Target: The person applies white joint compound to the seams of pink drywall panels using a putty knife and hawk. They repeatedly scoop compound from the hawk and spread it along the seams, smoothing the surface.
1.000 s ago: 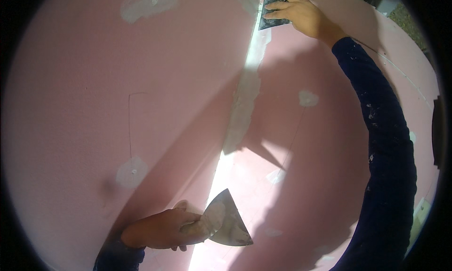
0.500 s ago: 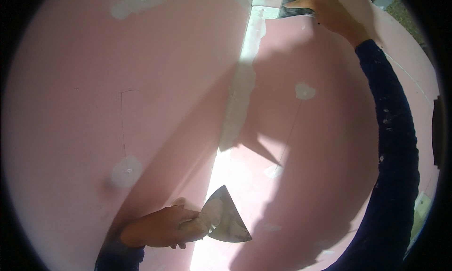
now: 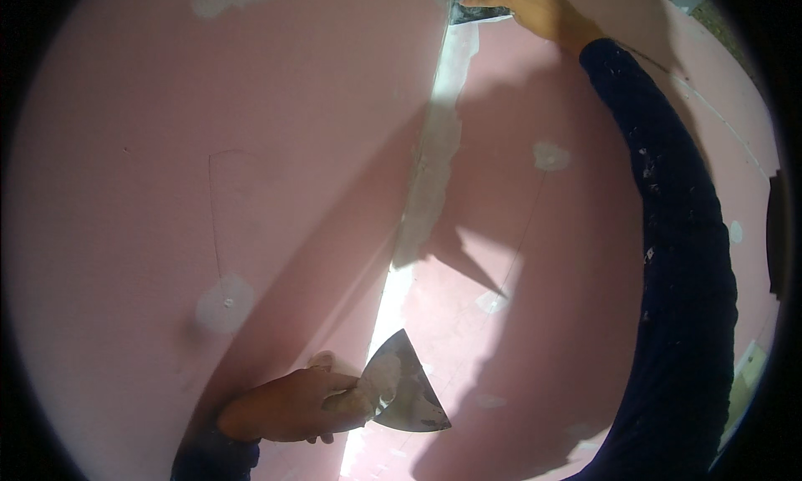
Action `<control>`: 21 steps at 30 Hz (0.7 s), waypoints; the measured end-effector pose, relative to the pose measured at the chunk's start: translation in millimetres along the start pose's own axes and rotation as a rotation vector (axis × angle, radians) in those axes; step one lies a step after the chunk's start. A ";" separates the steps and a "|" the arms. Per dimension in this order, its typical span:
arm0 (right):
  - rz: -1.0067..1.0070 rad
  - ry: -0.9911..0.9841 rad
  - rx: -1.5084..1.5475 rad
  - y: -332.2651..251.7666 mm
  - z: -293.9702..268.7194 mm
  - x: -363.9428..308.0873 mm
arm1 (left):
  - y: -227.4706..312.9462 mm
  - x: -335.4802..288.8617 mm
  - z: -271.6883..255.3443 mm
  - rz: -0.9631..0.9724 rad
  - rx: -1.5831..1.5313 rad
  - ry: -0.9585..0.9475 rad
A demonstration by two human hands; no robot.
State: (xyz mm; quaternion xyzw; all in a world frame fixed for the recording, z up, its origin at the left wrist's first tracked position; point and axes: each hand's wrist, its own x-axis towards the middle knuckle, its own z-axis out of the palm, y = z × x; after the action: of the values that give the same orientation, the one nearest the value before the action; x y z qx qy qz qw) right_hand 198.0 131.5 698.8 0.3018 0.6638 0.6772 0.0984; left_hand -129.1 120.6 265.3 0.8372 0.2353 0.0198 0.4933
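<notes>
Low in the view, my left hand (image 3: 288,406) is closed round the handle of a wide putty knife (image 3: 416,393). Its fan-shaped metal blade, smeared with pale compound, points right in front of the seam. At the top, my right hand (image 3: 535,3) lies over a second, dark-bladed putty knife (image 3: 483,13), fingers spread across its blade. That blade sits at the upper part of the pale compound strip (image 3: 434,155), which runs along the joint between two pink boards. The picture's top edge cuts off part of the right hand and its tool.
The left pink board (image 3: 125,230) carries a round compound patch (image 3: 225,304) and a faint pencil line. Smaller patches, such as a pale spot (image 3: 551,156), dot the right board. Shadows of my arms cross both boards. A dark object (image 3: 775,235) stands at the right rim.
My right hand has moved left with the dark-bladed putty knife, bringing the blade to the joint. The left hand and its putty knife have barely shifted.
</notes>
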 end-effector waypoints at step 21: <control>0.110 -0.086 -0.158 -48.0 -107.2 -76.1 | -16.1 -5.9 -6.4 0.048 0.058 0.008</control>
State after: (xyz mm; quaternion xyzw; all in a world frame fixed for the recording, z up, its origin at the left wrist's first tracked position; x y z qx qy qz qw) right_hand 188.1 5.7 638.5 0.3579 0.5859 0.7183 0.1128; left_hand -142.0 129.9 256.3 0.8565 0.2174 0.0282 0.4672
